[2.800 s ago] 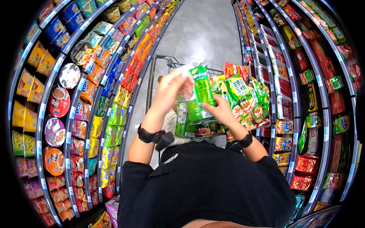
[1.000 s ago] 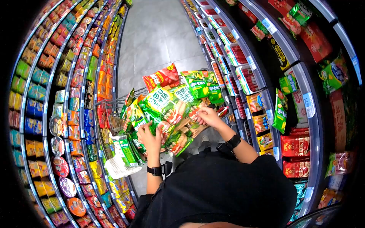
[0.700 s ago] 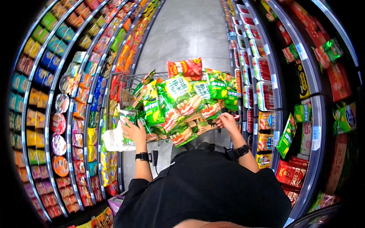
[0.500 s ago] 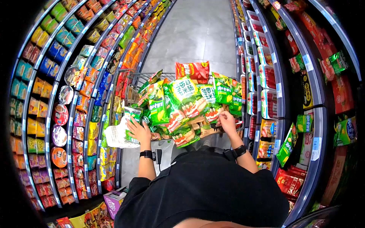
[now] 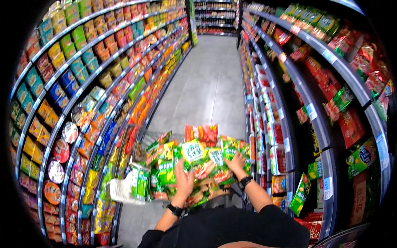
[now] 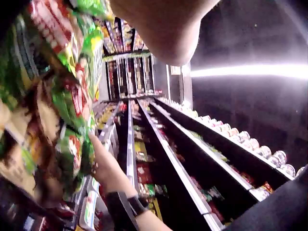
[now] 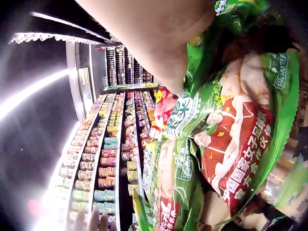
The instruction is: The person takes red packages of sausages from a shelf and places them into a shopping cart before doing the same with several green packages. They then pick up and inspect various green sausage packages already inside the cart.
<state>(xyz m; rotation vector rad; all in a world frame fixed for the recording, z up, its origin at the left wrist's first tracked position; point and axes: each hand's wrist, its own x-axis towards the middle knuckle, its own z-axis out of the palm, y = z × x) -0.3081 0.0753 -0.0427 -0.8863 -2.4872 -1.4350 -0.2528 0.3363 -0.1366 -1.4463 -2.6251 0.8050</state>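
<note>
In the head view my left hand is over the middle of the heaped bags, fingers extended beside a green bag. My right hand touches the green packets at the heap's right side. Between the hands lie green sausage bags with white labels. The left wrist view shows the right hand against the bags with a finger extended; the near hand fills the top. A bag with a red panel is close to the right hand in the right wrist view, fingertips hidden.
A red packet tops the heap's far side. White and green packs hang over the cart's left side. Packed shelves line the left, more shelves the right, with grey floor ahead between them.
My left hand has left the white and green packs and moved right to the middle bags. My right hand has shifted from the heap's near edge onto the green packets. The head view has tilted up.
</note>
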